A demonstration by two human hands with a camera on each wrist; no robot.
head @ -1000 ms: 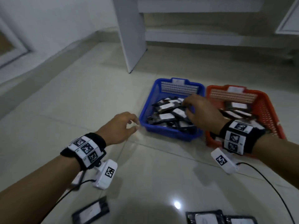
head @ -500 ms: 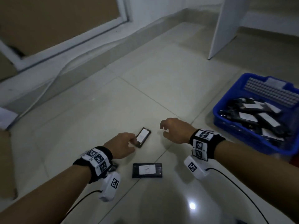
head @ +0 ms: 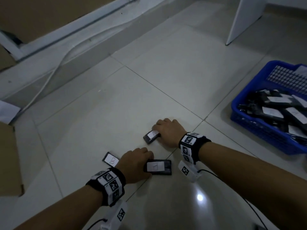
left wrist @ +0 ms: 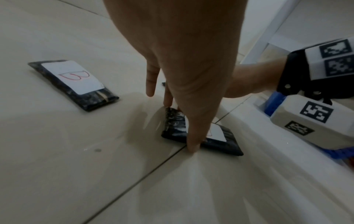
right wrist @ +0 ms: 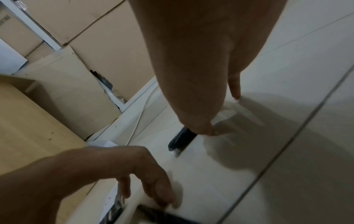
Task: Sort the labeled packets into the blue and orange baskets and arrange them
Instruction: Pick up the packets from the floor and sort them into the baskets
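**Both hands down on floor packets, mid pick-up**

Kneeling-height view onto pale floor tiles (head: 116, 103). Three dark packets lying flat and loose on the tiles, white labels face up, presumably so letters can be read before sorting.

Left hand (head: 134, 165): fingers (left wrist: 192, 145) reaching straight down around the short end of the near packet (head: 158, 167), thumb tip on the tile at one long edge, other fingertips at the far corner. Pinching at the edges, likely because the packet sits too flat to scoop. Packet not yet lifted. Letter partly hidden by the hand.

Right hand (head: 167, 131): curled over the far packet (head: 151, 136), thumb tip pressed at its end in the right wrist view. Gripping it by the edges, as best can be judged; one end looks slightly raised, not certain.

Third packet, marked B (head: 111, 159): just left of the left hand, untouched, well seen in the left wrist view.

Blue basket (head: 245, 103) at far right, well apart from the hands, already holding a jumbled heap of labelled packets. Orange basket out of frame.

Cardboard boxes (head: 10, 156) along the left; white cable (head: 49, 77) along the skirting.

Judgement: two-handed gathering of the remaining strays; sorting mostly done, arranging still due given the untidy heap.
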